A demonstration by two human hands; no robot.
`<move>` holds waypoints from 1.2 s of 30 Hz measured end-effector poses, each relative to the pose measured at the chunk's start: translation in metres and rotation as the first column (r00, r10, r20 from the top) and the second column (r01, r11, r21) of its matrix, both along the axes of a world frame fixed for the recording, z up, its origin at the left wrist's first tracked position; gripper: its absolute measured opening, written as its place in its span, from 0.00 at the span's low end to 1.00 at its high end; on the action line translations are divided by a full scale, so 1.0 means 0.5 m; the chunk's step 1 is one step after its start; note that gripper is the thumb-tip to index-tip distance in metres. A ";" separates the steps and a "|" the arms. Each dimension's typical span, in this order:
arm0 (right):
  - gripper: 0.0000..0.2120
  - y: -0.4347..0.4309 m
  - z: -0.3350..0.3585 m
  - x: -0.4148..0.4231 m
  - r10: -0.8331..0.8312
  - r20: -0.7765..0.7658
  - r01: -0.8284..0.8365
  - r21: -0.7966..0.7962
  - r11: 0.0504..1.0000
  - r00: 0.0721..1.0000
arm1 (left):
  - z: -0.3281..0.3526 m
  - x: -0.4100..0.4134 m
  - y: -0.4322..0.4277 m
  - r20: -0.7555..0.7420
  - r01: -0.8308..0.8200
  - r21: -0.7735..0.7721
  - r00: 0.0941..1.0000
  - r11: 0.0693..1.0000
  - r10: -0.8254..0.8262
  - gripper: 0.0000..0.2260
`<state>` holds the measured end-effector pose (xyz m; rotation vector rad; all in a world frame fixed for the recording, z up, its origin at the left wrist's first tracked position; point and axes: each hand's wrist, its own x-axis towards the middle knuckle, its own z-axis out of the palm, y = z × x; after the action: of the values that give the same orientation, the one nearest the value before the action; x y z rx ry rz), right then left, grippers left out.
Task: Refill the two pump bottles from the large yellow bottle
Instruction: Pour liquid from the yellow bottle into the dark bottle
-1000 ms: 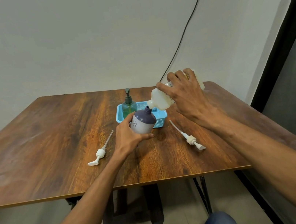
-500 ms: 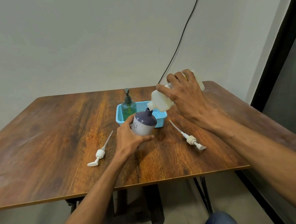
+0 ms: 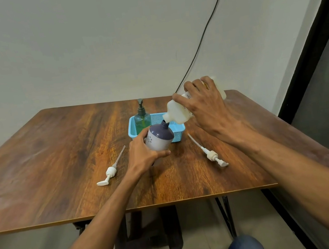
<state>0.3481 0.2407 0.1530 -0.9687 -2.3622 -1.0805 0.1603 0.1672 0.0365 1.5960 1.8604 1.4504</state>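
- Right hand (image 3: 205,105): fingers wrapped round tilted yellow bottle (image 3: 179,112); label print unreadable.
- Left hand (image 3: 142,155): fingers clasp grey pump bottle (image 3: 159,139), mid-worktop (image 3: 47,159), flower motif, neck meeting spout.

We see a brown wooden table with a strong grain and rounded far corners (image 3: 58,161) — it stands against a pale wall on dark legs. Directly on its top lie two white plastic pump heads with long dip tubes: the left pump head (image 3: 111,171) lies with its nozzle toward the near edge and its tube pointing away, and the right pump head (image 3: 212,154) lies the same way, well apart from the first. Between them, farther back, sits a light blue perforated plastic basket (image 3: 179,136) — flat on the wood, near the middle of the table.
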 end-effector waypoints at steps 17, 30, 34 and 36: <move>0.27 -0.001 0.005 0.002 0.018 0.011 -0.018 -0.002 1.000 1.000 | 0.001 0.004 0.000 0.000 0.014 -0.002 1.000 1.000 -0.014 0.41; 0.26 0.003 0.002 -0.001 0.032 0.022 -0.032 0.014 0.999 0.999 | -0.011 0.000 0.004 -0.012 0.008 0.005 1.000 1.000 -0.008 0.40; 0.26 0.006 -0.002 -0.001 0.050 0.018 -0.051 0.044 0.998 0.999 | -0.013 0.000 0.005 -0.013 0.008 -0.002 1.000 1.000 -0.008 0.40; 0.27 0.006 -0.001 -0.001 0.054 0.021 -0.055 0.044 0.998 0.998 | -0.013 -0.001 0.005 -0.016 0.013 -0.003 1.000 1.000 -0.013 0.40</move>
<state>0.3478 0.2439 0.1525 -0.8763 -2.3563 -1.1219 0.1599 0.1698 0.0298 1.6201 1.8562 1.4333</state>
